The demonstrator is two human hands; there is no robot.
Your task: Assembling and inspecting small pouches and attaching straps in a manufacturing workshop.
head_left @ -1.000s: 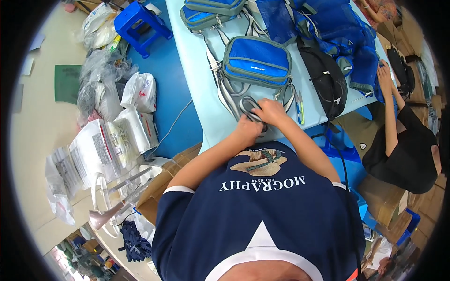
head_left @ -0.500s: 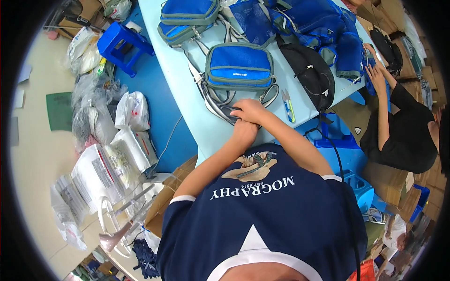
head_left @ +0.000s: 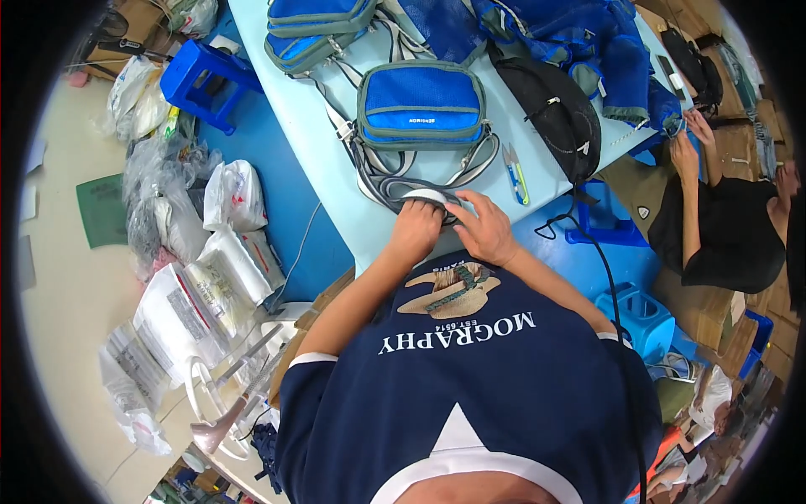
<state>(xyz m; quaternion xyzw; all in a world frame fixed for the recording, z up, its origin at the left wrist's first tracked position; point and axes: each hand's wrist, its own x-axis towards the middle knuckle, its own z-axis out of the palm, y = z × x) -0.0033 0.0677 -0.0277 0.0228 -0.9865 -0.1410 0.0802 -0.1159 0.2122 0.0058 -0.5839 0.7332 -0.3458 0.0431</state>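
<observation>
A small blue bag (head_left: 422, 99) with grey trim lies on the pale table before me. Its grey-and-white webbing strap (head_left: 374, 181) is gathered in loops along the bag's near side. My left hand (head_left: 417, 228) is closed on the strap loops near the table's front edge, fingertips tucked under the webbing. Beside it, my right hand (head_left: 484, 228) has its fingers apart, the tips by the right end of the same loops. Small thread snips (head_left: 515, 175) with a yellow-and-blue handle rest right of the bag.
A black waist bag (head_left: 550, 113) lies to the right. More blue bags (head_left: 321, 18) and blue mesh pieces (head_left: 579, 38) cover the far side. A co-worker's hands (head_left: 693, 139) handle a blue piece at the right edge. A blue stool (head_left: 206, 84) and plastic-wrapped packs (head_left: 180, 315) are at left.
My hands have come apart from their crossed position, the right moving to the strap's right side. The strap loops are now bunched up with more webbing showing.
</observation>
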